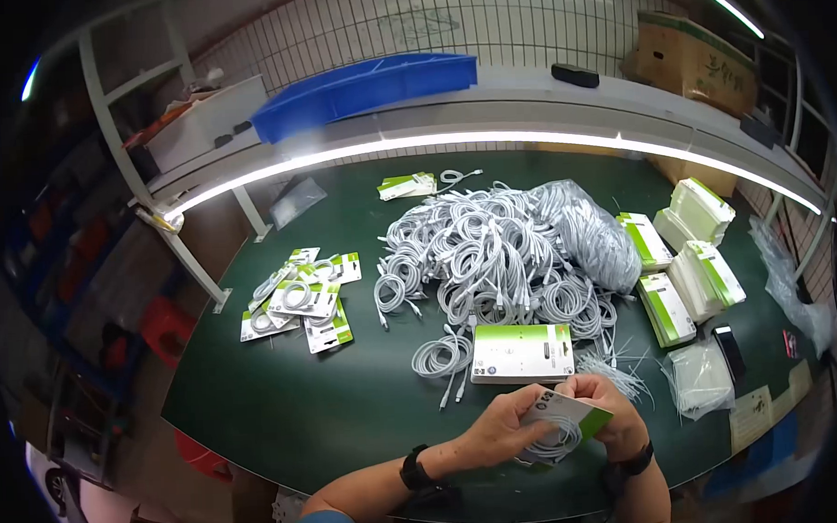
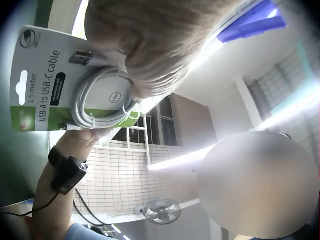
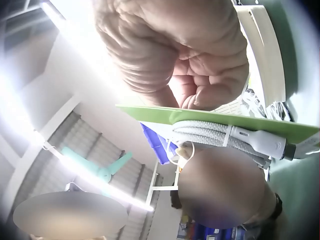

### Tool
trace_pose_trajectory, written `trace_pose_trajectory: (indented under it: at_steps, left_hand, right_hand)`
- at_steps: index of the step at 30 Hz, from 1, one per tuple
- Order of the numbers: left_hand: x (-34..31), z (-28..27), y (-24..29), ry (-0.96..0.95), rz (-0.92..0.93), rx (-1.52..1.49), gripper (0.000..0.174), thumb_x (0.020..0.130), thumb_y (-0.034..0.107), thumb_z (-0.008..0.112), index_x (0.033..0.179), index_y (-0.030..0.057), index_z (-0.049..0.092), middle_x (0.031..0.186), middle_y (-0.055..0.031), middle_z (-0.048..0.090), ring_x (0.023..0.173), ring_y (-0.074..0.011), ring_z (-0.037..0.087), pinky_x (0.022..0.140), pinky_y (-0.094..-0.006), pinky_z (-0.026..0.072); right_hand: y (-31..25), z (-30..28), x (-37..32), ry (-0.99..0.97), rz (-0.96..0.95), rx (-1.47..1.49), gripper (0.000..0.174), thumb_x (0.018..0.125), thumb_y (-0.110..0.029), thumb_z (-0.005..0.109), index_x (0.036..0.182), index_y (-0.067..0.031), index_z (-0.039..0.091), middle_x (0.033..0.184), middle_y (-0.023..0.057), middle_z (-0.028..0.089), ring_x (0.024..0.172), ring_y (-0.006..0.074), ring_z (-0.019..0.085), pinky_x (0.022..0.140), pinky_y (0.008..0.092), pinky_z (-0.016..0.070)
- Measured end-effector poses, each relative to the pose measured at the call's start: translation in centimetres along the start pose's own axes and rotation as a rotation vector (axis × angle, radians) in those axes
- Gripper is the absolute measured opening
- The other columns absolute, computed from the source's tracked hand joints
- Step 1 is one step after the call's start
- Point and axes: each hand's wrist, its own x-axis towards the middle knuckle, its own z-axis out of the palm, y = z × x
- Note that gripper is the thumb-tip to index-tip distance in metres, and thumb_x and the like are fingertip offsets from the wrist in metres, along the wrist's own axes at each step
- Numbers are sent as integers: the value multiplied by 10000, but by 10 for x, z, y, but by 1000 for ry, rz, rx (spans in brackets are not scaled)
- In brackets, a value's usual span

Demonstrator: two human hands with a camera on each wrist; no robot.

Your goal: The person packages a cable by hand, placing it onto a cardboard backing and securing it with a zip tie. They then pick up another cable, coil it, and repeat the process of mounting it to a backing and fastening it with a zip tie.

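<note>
A white and green cable card [image 1: 580, 411] with a coiled white cable [image 1: 556, 438] on its face is held between both hands near the table's front edge. My left hand [image 1: 498, 429] grips the card's left side, its thumb over the coil. At the card's upper right edge, my right hand [image 1: 613, 411] has its fingers curled behind and against it. The left wrist view shows the printed card [image 2: 37, 75] and its coil [image 2: 82, 100] with small ties. In the right wrist view the card [image 3: 225, 118] is edge-on, with the cable's connector [image 3: 267, 143] beneath.
A large heap of coiled cables [image 1: 492, 250] fills the middle, with a plastic bag [image 1: 588, 237] of more. Carded cables [image 1: 305, 298] lie left. Card stacks [image 1: 664, 308] stand right. A card stack [image 1: 523, 353], a loose coil [image 1: 440, 356] and white ties [image 1: 616, 374] lie just beyond the hands.
</note>
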Motion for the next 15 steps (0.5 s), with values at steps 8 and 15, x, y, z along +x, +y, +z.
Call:
trace_pose_trajectory:
  at_steps: [8,15]
  left_hand:
    - [10,-9,12,-11,84,328,345,986,116,758,1273,-22,624,1041,-96,747,991,-109,672,885,-313,555]
    - [12,-32,13,-33,25,240,343,1007,165,746,1266,-21,620,1095,-91,724,995,-112,644,895,-320,538]
  right_hand:
    - [-35,19,-4,118,145,-197,168,980,-124,774,875,-64,658,906,-19,665,753,61,596,652,203,458]
    - [-40,38,18,104,64,-466,190,1040,-255,726,915,-115,701,823,-65,662,707,37,563,618,220,447]
